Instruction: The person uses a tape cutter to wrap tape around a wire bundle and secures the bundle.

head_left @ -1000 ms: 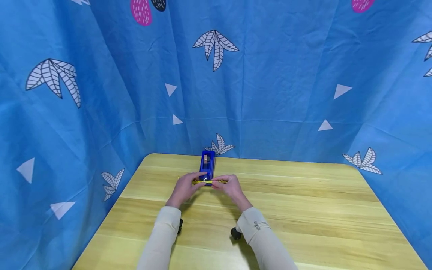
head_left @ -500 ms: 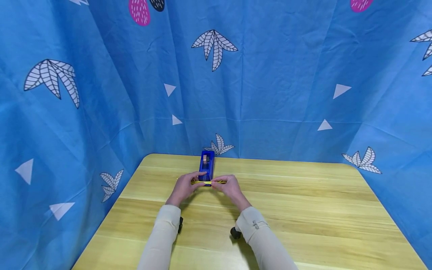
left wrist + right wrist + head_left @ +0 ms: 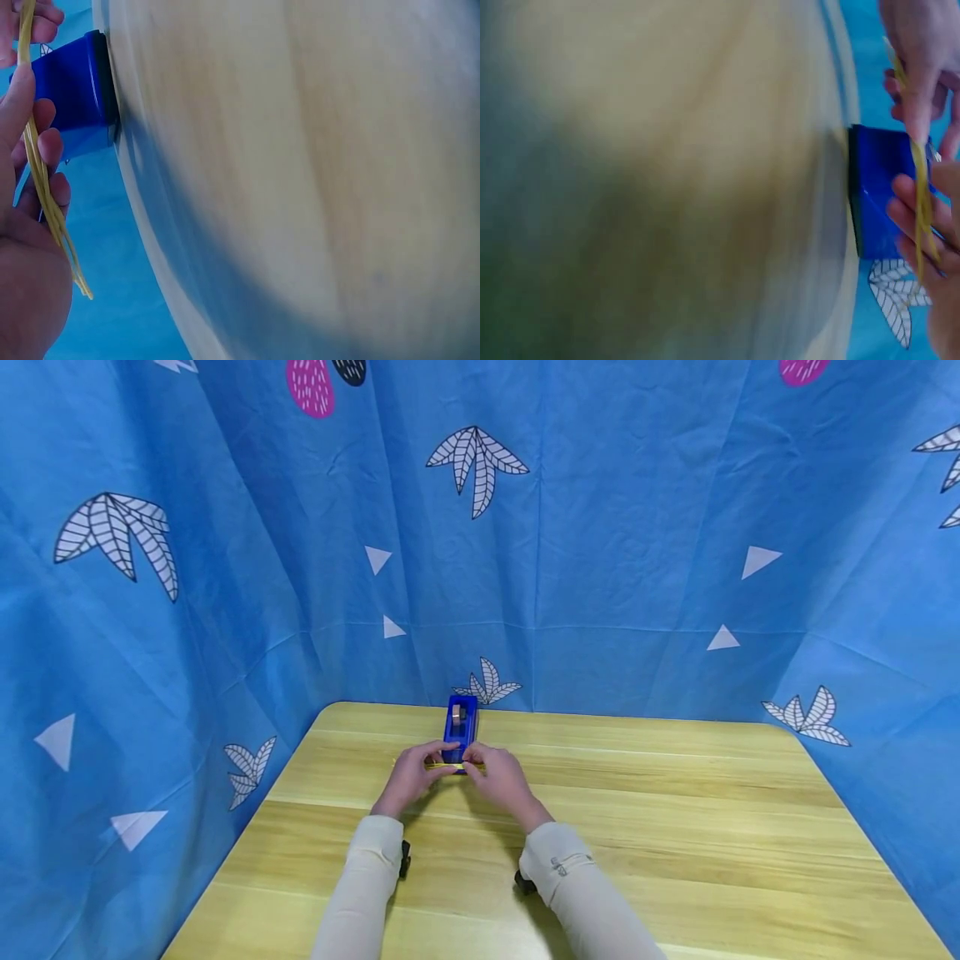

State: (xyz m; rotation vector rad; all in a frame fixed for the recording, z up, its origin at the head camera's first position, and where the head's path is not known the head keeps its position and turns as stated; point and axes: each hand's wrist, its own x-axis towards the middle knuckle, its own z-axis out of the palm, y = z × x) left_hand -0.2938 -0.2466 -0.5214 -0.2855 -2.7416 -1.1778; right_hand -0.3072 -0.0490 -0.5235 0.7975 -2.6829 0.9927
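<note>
A blue tape dispenser (image 3: 469, 731) with a small tape roll (image 3: 456, 715) on it stands at the back of the table. Just in front of and above its near end, both hands meet on a thin bundle of yellow strands (image 3: 49, 196), stretched sideways. My left hand (image 3: 408, 778) pinches the bundle between thumb and fingers, its loose ends trailing across the palm in the left wrist view. From the other side my right hand (image 3: 504, 779) pinches it close to the left fingertips. The right wrist view shows strands (image 3: 919, 176) running over the right fingers.
The wooden table (image 3: 660, 827) has its back edge close behind the dispenser. A blue patterned curtain (image 3: 600, 527) hangs behind it and along the left side. Dark wrist devices (image 3: 525, 882) sit under the pale sleeves (image 3: 358, 893).
My right hand has slid left along the yellow bundle, closer to the left hand, and covers more of its right end. The left hand and the dispenser stay where they were.
</note>
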